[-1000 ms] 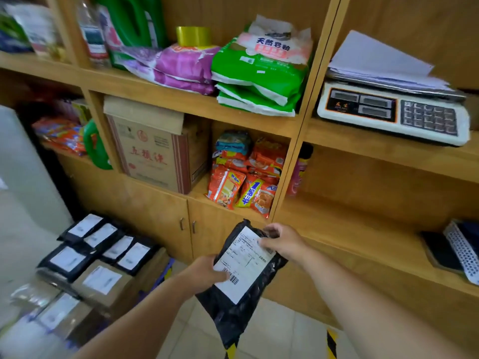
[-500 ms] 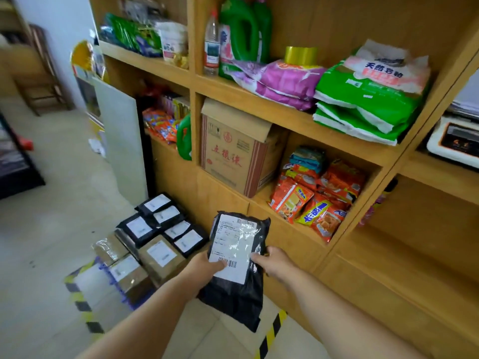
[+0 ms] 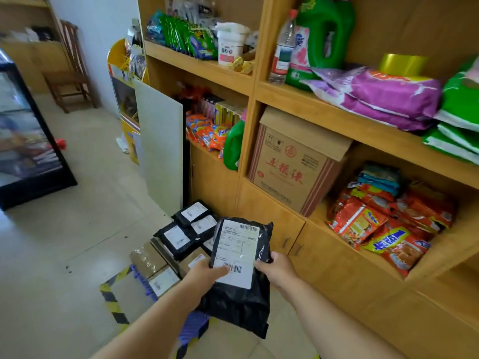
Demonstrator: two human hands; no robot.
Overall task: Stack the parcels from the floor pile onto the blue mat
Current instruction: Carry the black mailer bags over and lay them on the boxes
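Since the earlier frames the view has swung left and down: the weighing scale has left the picture and the parcel stack on the floor now lies directly beyond the hands.

Head view. Left hand and right hand each grip one side edge of a black parcel, thumbs on the white label; both are clamped on it, apart by the parcel's width. Parcel is held upright-tilted, long axis running away from the person, loose bag end hanging toward them.

Stack of parcels sits on the blue mat, ahead and slightly left of the hands, lower down; left hand is nearer. Judgement: next move is forward-left and down onto the stack.

Writing: barcodes on the label, fine print unreadable. Cardboard box on the shelf carries red Chinese characters, apparently "五粮液".
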